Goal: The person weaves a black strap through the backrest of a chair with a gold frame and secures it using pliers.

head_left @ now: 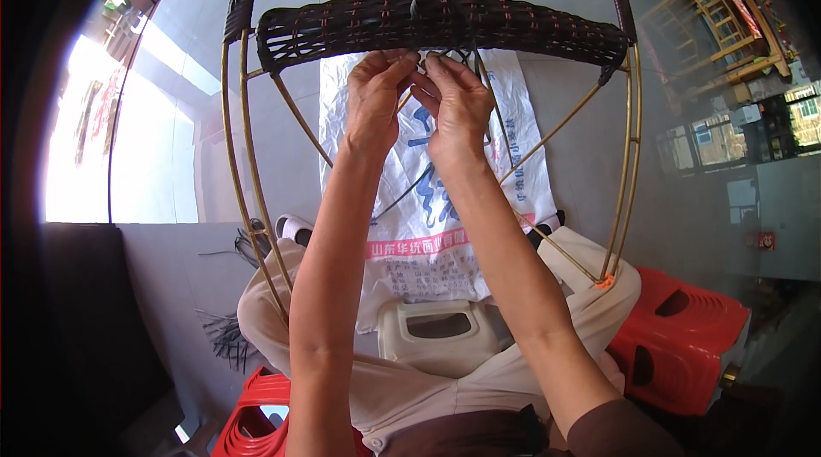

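Left hand [375, 100] and right hand [458, 105] pinch 1 dark strand [422, 66] (mostly obscured) at near edge of woven dark seat [351, 28].

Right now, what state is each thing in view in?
Dark brown woven roll: woven, with open gaps at its left end.
Left hand: fingers bent together at the roll's lower edge, grip unclear.
Right hand: fingers bent, close beside the left, grip unclear.
White printed sack: spread out on the grey floor, creased.
Thin dark strips: lying loose at left.
Small cream plastic stool: upright or tipped, cannot tell.
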`<state>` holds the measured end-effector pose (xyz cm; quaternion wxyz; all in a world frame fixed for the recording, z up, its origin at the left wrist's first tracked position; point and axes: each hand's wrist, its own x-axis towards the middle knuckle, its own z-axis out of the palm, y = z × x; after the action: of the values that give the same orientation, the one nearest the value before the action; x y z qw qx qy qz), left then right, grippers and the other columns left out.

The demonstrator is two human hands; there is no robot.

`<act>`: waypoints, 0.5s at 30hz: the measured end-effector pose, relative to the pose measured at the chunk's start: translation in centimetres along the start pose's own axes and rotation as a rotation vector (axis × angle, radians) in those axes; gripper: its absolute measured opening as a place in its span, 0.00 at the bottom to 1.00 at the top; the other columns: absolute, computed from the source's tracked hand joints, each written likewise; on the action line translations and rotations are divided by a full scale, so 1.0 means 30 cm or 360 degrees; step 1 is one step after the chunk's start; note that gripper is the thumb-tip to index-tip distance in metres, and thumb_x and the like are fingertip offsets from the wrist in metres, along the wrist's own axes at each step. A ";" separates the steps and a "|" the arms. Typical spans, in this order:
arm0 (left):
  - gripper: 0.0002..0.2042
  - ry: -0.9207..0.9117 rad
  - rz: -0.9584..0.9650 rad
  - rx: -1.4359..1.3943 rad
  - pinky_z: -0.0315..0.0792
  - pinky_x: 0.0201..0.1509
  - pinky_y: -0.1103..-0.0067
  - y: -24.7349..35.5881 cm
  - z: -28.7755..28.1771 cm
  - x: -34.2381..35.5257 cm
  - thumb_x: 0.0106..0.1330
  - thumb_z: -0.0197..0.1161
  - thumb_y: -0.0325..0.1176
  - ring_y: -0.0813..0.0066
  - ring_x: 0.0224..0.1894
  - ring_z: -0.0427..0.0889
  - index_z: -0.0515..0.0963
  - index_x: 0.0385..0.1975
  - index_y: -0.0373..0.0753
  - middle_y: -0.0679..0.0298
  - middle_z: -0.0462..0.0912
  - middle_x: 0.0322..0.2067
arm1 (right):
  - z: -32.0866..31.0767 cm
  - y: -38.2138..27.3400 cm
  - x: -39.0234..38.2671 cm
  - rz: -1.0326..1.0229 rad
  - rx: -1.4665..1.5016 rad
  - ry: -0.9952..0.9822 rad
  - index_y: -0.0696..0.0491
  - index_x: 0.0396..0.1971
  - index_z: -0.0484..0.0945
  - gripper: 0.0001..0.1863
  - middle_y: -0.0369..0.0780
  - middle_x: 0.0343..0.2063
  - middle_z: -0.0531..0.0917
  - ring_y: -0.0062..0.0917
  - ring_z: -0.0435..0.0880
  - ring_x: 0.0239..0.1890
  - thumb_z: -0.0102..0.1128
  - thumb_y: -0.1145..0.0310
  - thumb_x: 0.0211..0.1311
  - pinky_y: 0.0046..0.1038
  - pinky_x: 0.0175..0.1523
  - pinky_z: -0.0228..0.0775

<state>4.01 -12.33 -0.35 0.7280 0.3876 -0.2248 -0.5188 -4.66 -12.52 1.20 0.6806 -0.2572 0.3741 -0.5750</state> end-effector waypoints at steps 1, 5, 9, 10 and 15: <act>0.04 -0.0019 -0.0013 0.0019 0.70 0.34 0.85 -0.002 -0.009 0.003 0.56 0.56 0.22 0.80 0.29 0.75 0.74 0.31 0.34 0.65 0.77 0.28 | 0.012 0.007 -0.004 -0.0155 -0.0004 -0.0003 0.59 0.30 0.77 0.06 0.38 0.25 0.79 0.23 0.80 0.26 0.59 0.75 0.51 0.21 0.32 0.74; 0.04 -0.0031 -0.0055 0.0023 0.71 0.35 0.84 -0.001 -0.009 0.003 0.58 0.55 0.23 0.79 0.30 0.76 0.74 0.32 0.33 0.65 0.77 0.29 | 0.001 0.026 0.008 -0.0362 -0.0082 -0.0037 0.60 0.29 0.77 0.05 0.37 0.24 0.79 0.21 0.79 0.25 0.58 0.76 0.52 0.21 0.32 0.74; 0.03 -0.0084 -0.0044 -0.0009 0.72 0.35 0.83 0.005 -0.008 0.003 0.58 0.54 0.22 0.79 0.29 0.75 0.73 0.31 0.34 0.65 0.76 0.29 | 0.001 0.030 0.015 -0.0453 -0.0215 -0.0076 0.60 0.30 0.77 0.05 0.38 0.24 0.79 0.20 0.79 0.25 0.58 0.76 0.52 0.21 0.33 0.74; 0.03 -0.0117 -0.0013 -0.0036 0.71 0.35 0.83 0.004 -0.014 0.006 0.58 0.54 0.22 0.79 0.29 0.75 0.73 0.31 0.34 0.66 0.76 0.28 | 0.004 0.031 0.012 -0.0451 -0.0215 -0.0075 0.60 0.30 0.77 0.05 0.38 0.24 0.79 0.20 0.79 0.25 0.58 0.76 0.52 0.21 0.33 0.74; 0.03 -0.0195 -0.0035 -0.0078 0.71 0.35 0.83 0.006 -0.020 0.005 0.58 0.53 0.21 0.78 0.30 0.75 0.72 0.31 0.35 0.66 0.76 0.28 | 0.029 0.011 -0.005 -0.0665 -0.0256 -0.0004 0.62 0.26 0.77 0.03 0.37 0.19 0.78 0.15 0.75 0.20 0.60 0.79 0.50 0.15 0.26 0.70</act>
<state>4.62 -12.24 -0.58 0.7165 0.3396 -0.2519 -0.5549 -3.77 -12.36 1.48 0.5246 -0.3833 0.3563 -0.6715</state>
